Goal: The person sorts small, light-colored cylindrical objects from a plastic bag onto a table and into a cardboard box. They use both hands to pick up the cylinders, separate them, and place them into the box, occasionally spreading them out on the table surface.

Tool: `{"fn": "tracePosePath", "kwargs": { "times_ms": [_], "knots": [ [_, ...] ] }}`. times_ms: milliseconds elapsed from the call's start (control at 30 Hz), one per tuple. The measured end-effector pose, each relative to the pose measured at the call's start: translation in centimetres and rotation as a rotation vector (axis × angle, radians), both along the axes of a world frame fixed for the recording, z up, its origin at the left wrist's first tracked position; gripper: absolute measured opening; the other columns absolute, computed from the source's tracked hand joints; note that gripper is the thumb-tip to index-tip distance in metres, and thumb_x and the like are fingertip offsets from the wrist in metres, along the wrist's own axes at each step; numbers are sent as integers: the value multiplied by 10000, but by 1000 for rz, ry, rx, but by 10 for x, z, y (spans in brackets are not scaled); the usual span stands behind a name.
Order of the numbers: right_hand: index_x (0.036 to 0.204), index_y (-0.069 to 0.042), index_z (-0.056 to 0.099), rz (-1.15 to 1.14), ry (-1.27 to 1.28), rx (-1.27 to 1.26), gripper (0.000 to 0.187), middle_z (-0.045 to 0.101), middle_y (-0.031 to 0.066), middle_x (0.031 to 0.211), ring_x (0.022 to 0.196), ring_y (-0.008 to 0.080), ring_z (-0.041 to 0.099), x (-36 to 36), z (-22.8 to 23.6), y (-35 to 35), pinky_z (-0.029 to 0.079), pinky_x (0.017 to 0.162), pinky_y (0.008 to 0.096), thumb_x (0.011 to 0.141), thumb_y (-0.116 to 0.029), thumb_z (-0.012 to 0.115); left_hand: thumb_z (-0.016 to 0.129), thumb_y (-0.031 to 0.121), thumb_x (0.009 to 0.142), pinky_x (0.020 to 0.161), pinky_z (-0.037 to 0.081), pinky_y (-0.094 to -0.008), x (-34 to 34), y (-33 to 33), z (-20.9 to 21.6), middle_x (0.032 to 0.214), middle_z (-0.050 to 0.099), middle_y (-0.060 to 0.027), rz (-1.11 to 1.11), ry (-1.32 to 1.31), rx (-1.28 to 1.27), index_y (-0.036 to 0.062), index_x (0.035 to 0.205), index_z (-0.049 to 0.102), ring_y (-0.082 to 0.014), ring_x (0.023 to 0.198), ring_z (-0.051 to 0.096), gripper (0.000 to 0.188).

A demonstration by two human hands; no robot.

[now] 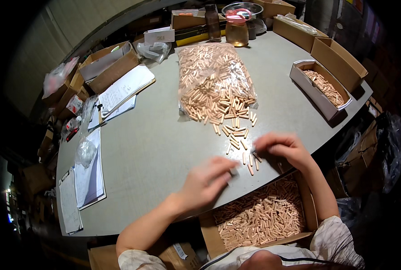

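Observation:
Small light wooden dowels (235, 143) lie scattered on the grey table, trailing from the mouth of a large clear plastic bag (214, 67) full of them. My left hand (209, 179) is over the table left of the loose dowels, its fingertips smeared by motion. On their right side is my right hand (285, 148), fingers loosely bent and thumb apart, the tips slightly blurred. A few dowels (251, 161) lie between the two hands. Below the table's near edge, at my lap, an open cardboard box (309, 202) holds a deep heap of dowels.
At the right stands a narrow box (315, 96) part-filled with dowels, beside an open brown box (340, 58). Clipboards and papers (126, 87) lie along the left. A pink-lidded jug (237, 31) and a dark bottle (212, 24) stand at the back.

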State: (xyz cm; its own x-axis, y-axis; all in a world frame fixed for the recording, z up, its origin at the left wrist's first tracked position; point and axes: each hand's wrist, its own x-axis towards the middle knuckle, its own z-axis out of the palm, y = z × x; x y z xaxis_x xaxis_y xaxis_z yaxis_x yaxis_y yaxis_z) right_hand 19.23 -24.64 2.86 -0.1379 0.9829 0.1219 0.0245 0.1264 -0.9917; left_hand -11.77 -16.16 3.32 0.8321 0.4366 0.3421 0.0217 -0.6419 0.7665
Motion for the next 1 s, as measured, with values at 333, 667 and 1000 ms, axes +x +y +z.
{"fn": "tracePosePath", "kwargs": {
  "times_ms": [333, 667, 1000],
  "knots": [
    [1619, 29, 336, 19, -1138, 437, 812, 325, 252, 1698, 1616, 381, 245, -35, -5, 39, 158, 1319, 515, 1097, -585, 439, 604, 402, 1049, 1313, 163, -540, 4, 16, -10, 1654, 289, -387, 355, 408, 408, -195, 1580, 237, -541, 1581, 203, 879],
    [1602, 12, 399, 195, -1139, 544, 746, 400, 227, 1668, 1591, 392, 306, -33, -1, 37, 198, 1316, 534, 1094, -526, 488, 545, 419, 1074, 1317, 164, -546, -3, 21, -9, 1673, 279, -371, 303, 474, 478, -162, 1588, 288, -508, 1593, 214, 817],
    [1340, 33, 682, -264, -52, 141, 419, 697, 124, 1368, 1297, 214, 624, -14, -14, 37, 442, 1156, 366, 1152, -287, 488, 532, 359, 1082, 1296, 166, -598, -2, 18, -7, 1658, 287, -378, 269, 460, 502, 50, 1649, 342, -544, 1570, 223, 674]
  ]
}}
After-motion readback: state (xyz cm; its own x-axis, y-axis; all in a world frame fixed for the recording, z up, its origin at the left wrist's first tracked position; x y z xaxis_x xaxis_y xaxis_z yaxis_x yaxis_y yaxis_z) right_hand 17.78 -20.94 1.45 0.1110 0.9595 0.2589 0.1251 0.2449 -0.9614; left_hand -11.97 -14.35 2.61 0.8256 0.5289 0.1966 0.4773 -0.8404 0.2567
